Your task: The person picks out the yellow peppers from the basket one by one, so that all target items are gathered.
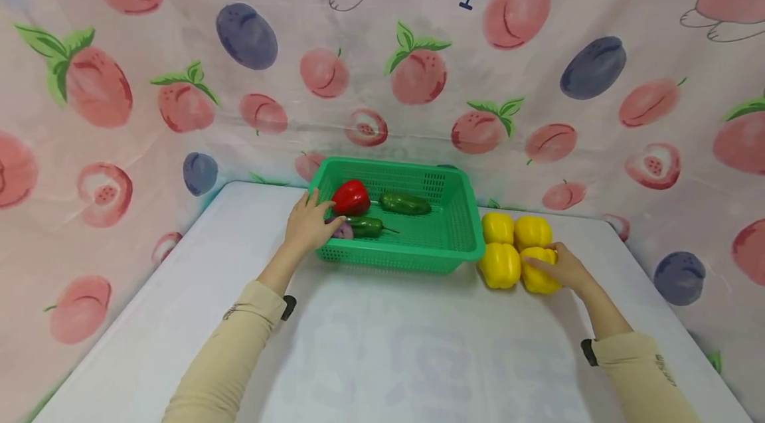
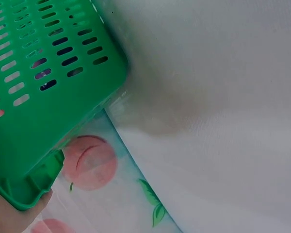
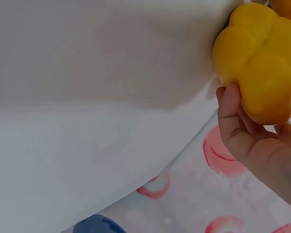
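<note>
My left hand (image 1: 307, 222) is at the left end of a green perforated plastic basket (image 1: 400, 252), gripping its rim with the thumb on the inner side. In the left wrist view, a finger shows by the outer rim. Inside the basket lie a red bell pepper (image 1: 351, 198), two long green peppers (image 1: 405, 204) and a purple vegetable (image 1: 342, 230) partly hidden by the thumb. To the right of the basket, my right hand (image 1: 563, 266) holds the front right yellow bell pepper (image 3: 266, 87) between thumb and fingers.
Several yellow bell peppers (image 1: 499, 265) stand in a tight cluster against the basket's right side. Under everything is a white table (image 1: 382, 343). A fruit-printed cloth (image 1: 370, 31) hangs behind its back edge and along both sides.
</note>
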`<state>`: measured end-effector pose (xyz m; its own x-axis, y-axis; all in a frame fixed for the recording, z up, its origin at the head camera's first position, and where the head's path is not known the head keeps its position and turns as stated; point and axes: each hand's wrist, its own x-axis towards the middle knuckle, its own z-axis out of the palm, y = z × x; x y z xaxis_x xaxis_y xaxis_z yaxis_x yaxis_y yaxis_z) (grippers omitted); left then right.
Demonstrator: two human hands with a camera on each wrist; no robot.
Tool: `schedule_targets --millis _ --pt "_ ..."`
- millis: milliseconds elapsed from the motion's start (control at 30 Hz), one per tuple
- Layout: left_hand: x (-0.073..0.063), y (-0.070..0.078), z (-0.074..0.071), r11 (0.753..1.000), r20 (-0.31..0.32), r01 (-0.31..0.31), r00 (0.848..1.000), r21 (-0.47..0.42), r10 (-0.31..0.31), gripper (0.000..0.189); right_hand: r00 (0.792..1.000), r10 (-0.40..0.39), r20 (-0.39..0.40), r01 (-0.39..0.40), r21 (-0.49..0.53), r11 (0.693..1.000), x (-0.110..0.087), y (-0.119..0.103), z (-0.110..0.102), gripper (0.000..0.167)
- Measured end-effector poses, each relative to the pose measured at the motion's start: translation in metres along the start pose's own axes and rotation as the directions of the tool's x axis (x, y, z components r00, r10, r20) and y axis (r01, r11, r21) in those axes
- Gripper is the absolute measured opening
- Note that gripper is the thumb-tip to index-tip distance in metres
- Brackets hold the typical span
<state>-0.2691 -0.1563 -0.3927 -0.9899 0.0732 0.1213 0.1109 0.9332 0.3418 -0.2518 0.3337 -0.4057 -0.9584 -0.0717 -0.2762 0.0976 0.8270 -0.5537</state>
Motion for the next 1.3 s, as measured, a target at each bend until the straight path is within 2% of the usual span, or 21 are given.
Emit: schedule_targets --millis 333,533,767,1000,1133,1300 --pt "-0.001 0.001 -0.001 1.0 0.001 0.007 1.0 0.017 -0.007 0.059 0.999 -0.006 -0.031 0.007 0.019 1.0 -0.001 -0.001 0.001 0.088" --pt "0.001 0.002 -0.003 1.0 -0.015 -0.007 1.0 -0.011 0.007 0.058 0.997 -0.026 -0.078 0.024 -0.023 0.999 -0.002 -0.005 -0.002 0.083" --pt "-0.002 0.001 -0.003 0.996 -0.085 -0.055 0.995 -0.066 0.049 0.052 0.998 -0.025 -0.063 0.025 -0.012 1.0 -0.007 -0.008 -0.006 0.08" --pt "-0.007 0.002 -0.001 0.989 -0.199 -0.121 0.974 -0.08 0.103 0.043 0.991 -0.075 -0.108 0.07 -0.054 0.996 -0.013 -0.006 -0.009 0.073" --pt "-0.008 0.003 -0.006 0.985 -0.175 -0.152 0.975 -0.083 0.136 0.045 0.98 -0.122 -0.158 0.11 -0.084 0.99 -0.014 -0.006 -0.01 0.068" --pt "-0.008 0.003 -0.018 0.978 -0.115 -0.208 0.972 -0.027 0.204 0.048 0.961 -0.155 -0.231 0.131 -0.117 0.985 -0.018 -0.006 -0.013 0.061"
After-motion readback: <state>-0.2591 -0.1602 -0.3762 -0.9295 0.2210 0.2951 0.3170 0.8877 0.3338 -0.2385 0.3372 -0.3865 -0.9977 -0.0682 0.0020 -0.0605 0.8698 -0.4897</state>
